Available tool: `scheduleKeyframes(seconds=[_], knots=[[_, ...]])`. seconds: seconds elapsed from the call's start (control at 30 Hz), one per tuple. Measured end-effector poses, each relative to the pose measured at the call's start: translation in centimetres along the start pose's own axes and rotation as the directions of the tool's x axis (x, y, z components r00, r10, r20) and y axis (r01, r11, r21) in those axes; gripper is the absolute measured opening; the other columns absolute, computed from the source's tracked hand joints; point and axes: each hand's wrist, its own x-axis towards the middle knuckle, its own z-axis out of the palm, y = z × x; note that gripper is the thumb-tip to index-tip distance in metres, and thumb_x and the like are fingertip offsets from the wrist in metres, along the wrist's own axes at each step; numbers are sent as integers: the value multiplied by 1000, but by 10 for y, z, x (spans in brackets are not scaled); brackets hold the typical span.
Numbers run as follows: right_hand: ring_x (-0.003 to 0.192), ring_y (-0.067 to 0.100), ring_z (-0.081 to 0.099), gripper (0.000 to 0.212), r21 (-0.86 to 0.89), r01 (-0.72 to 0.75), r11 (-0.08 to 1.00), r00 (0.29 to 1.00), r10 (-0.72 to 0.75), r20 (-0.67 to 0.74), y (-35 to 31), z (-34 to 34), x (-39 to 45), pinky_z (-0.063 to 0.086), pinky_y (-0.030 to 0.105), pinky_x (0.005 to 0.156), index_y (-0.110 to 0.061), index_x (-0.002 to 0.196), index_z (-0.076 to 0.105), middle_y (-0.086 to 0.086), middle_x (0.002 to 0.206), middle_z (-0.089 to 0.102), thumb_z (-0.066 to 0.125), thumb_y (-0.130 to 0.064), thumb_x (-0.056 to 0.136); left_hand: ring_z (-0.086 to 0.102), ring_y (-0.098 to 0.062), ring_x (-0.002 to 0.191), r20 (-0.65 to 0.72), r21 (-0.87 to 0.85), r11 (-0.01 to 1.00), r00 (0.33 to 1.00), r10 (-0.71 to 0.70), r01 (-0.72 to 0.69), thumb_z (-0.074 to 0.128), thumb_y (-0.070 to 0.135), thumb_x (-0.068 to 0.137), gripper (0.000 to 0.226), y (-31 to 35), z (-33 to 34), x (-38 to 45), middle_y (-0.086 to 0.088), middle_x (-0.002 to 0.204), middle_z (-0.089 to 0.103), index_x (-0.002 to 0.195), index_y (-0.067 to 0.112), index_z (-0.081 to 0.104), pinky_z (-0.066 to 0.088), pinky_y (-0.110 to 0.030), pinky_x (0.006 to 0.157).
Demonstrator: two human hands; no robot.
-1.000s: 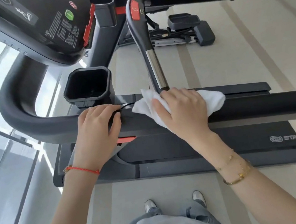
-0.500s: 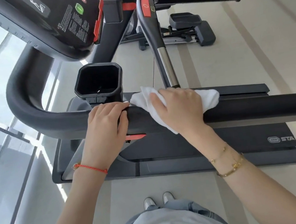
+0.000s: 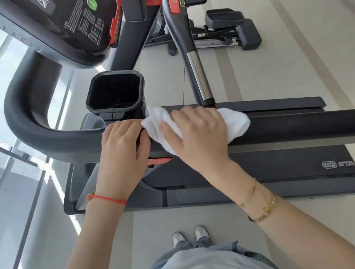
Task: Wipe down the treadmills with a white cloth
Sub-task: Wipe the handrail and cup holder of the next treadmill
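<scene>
Right now, cloth: white cloth [image 3: 195, 124] draped over the treadmill's near handrail [image 3: 309, 128], bunched under the right hand, one end poking out toward the cup holder, the other spilling out on the right along the rail.
Right hand: right hand [image 3: 197, 136] lies palm down on top of the cloth, fingers curled over it and over the rail, pressing it to the black padding; gold bracelets [image 3: 260, 204] on that wrist.
Left hand: left hand [image 3: 123, 151] sits just beside the cloth, fingers wrapped over the rail top, thumb hooked on the near side, gripping the rail; thumb side touches the cloth's edge. Red string bracelet [image 3: 106, 199] at the wrist.
Handrail: runs from the right edge across to the hands, then bends up and away in a grey curve at the left.
Cup holder: black, square cup holder [image 3: 115, 91] stands right behind the left hand.
Upright grip: grey grip with a chrome section [image 3: 197, 76] rises behind the right hand, red pad near its top.
Console: dark console [image 3: 68, 24] overhead at top left, green and red buttons showing.
Deck: treadmill deck [image 3: 269, 166] below the rail, white logo at its right.
Floor: pale floor [image 3: 298, 58] with a second machine [image 3: 225, 30] lying beyond; shoes [image 3: 190, 235] together below.
</scene>
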Motion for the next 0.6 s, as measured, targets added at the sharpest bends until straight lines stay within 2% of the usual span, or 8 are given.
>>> scheduleKeyframes(seconds=[0.13, 0.2, 0.27, 0.37, 0.47, 0.53, 0.6], knots=[[77, 23, 60, 43, 24, 150, 988, 988, -149, -35, 23, -9, -18, 45, 39, 76, -17, 96, 70, -1, 86, 67, 43, -50, 99, 60, -24, 101, -32, 2, 1000, 999, 1, -1, 52, 6, 96, 21, -2, 1, -1, -2, 106, 69, 108, 9, 68, 37, -38, 105], [74, 23, 60, 42, -25, 97, 995, 994, -98, -49, 48, -16, -22, 45, 39, 74, -17, 92, 70, -1, 83, 67, 45, -49, 98, 59, -23, 102, -41, -4, 1000, 999, 0, 0, 51, 8, 97, 23, -2, 2, 0, 0, 107, 69, 111, 11, 68, 36, -37, 106], [65, 24, 55, 42, -61, -27, 998, 997, 23, -69, 55, -18, -18, 42, 39, 68, -16, 78, 66, 0, 69, 61, 45, -46, 98, 59, -22, 103, -44, -10, 1000, 999, -4, 4, 51, 8, 97, 23, 0, 2, 0, 0, 108, 68, 112, 11, 68, 35, -37, 107], [62, 23, 50, 43, -46, -89, 995, 994, 87, -63, 26, -10, -11, 39, 37, 67, -16, 71, 60, 0, 64, 56, 42, -44, 99, 59, -22, 102, -41, -5, 1000, 999, -4, 4, 51, 8, 97, 23, 1, 1, 0, 0, 107, 68, 112, 11, 68, 34, -35, 107], [76, 24, 57, 42, -4, 37, 999, 999, -38, -32, 2, -4, -17, 43, 38, 79, -15, 91, 68, 1, 84, 65, 42, -47, 100, 60, -25, 104, -28, 6, 1000, 1000, 1, -1, 55, 4, 93, 22, -1, 2, -1, -2, 107, 69, 110, 9, 68, 33, -36, 106], [87, 23, 62, 43, 12, 138, 990, 990, -138, -21, 14, -9, -21, 45, 38, 85, -16, 103, 69, 0, 96, 68, 44, -51, 99, 59, -25, 104, -32, 9, 1000, 999, -2, 3, 54, 4, 94, 22, -2, 3, -1, -2, 107, 68, 110, 10, 68, 33, -36, 106], [86, 22, 62, 43, 9, 133, 991, 991, -133, -4, 43, -17, -25, 45, 37, 83, -18, 101, 69, -2, 94, 68, 44, -52, 98, 59, -23, 103, -42, 5, 1000, 999, -1, 1, 51, 8, 97, 23, -2, 3, 0, 0, 107, 68, 111, 12, 68, 33, -35, 107]])
